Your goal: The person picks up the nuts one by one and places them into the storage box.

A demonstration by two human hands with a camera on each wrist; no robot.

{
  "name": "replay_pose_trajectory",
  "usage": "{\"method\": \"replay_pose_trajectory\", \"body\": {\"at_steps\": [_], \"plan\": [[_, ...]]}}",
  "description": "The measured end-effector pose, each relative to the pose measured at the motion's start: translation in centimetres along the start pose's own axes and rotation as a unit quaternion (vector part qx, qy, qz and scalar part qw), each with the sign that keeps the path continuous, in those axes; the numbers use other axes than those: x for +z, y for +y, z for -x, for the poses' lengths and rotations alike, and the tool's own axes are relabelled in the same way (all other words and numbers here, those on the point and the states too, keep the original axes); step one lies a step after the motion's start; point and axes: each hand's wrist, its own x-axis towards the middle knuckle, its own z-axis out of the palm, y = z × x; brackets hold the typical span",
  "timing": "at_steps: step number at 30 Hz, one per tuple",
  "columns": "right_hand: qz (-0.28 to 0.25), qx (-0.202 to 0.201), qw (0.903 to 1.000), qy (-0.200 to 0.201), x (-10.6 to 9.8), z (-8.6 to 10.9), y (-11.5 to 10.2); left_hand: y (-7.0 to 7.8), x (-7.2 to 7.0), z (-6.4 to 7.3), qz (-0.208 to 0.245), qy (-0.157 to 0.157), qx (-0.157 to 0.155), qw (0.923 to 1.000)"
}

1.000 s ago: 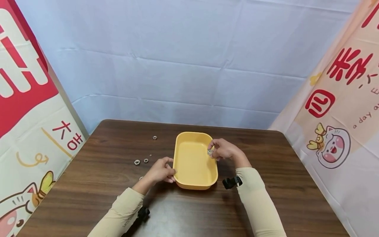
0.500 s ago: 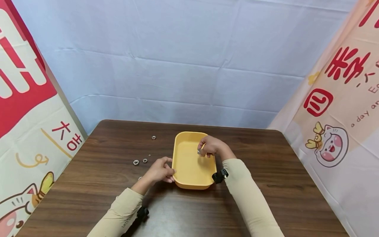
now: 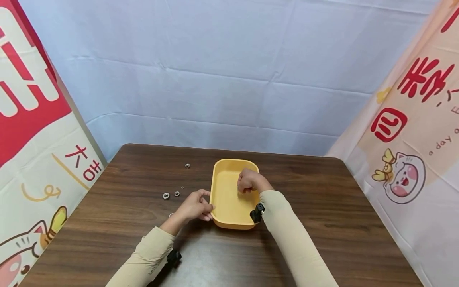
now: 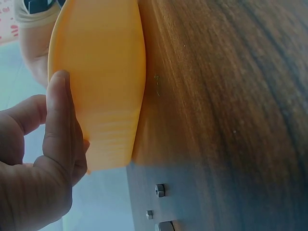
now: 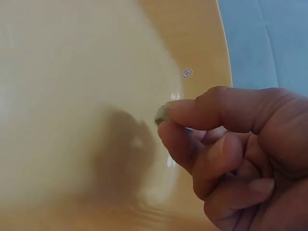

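Observation:
A yellow plastic bin [image 3: 234, 226] stands on the dark wooden table. My left hand [image 3: 195, 206] grips its left wall, the thumb over the rim and the fingers along the outside, as the left wrist view also shows. Over the bin's inside is my right hand [image 3: 249, 181]. Between thumb and forefinger it pinches a small metal nut [image 5: 161, 114], mostly covered by the fingertips; a hand shadow falls on the bin floor below.
Left of the bin lie several metal nuts of different sizes, among them a large nut [image 3: 166, 195], a middling nut [image 3: 177, 193] and a far nut [image 3: 187, 165]. One ring-shaped piece [image 3: 171, 215] is partly behind the left wrist. A pale cloth [image 3: 215, 79] hangs behind the table.
My right hand has moved left from the bin's right rim to over its middle, turning so the nut is hidden in the head view. The left hand stays on the bin.

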Motion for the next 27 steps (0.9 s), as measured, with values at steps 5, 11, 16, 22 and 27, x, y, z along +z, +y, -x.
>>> {"method": "replay_pose_trajectory", "body": {"at_steps": [5,11,16,22,27], "plan": [[0.002,0.013,0.9999,0.005,0.2,0.0,-0.1,0.0,0.0,-0.1,0.005,-0.002,-0.007,1.0],[0.007,0.012,0.9997,0.02,0.2,0.5,-0.5,-0.2,0.0,-0.3,0.006,-0.004,-0.006,1.0],[0.067,-0.009,0.9971,0.035,0.1,1.9,-1.5,-0.2,0.0,-0.4,0.002,-0.002,-0.008,1.0],[0.159,-0.019,0.9857,0.054,0.2,3.1,-2.8,-0.3,-0.1,-0.4,0.004,0.001,-0.007,1.0],[0.175,-0.009,0.9821,0.069,0.3,3.8,-2.9,-0.3,0.0,-0.3,0.0,0.0,-0.008,1.0]]}}
